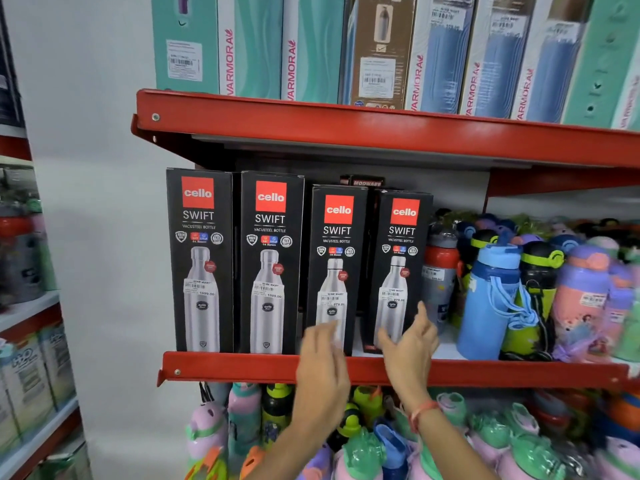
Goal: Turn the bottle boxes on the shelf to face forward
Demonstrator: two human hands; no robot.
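Several black Cello Swift bottle boxes stand on the red middle shelf (242,367), fronts toward me. The two taller ones (201,261) (270,265) stand at the left. Two shorter ones (335,265) (398,268) stand to their right with a small gap between them. My left hand (323,368) hovers, blurred, in front of the third box's base, fingers apart, holding nothing. My right hand (410,344) is at the lower right corner of the fourth box, fingers spread, fingertip near its edge; whether it touches is unclear. A dark box labelled Modware (363,182) shows behind.
Loose coloured bottles crowd the shelf right of the boxes, nearest a red-and-grey one (440,271) and a blue one (491,299). Teal and blue Varmora boxes (311,46) fill the upper shelf. More bottles (367,441) pack the shelf below. Another rack stands at the left (31,341).
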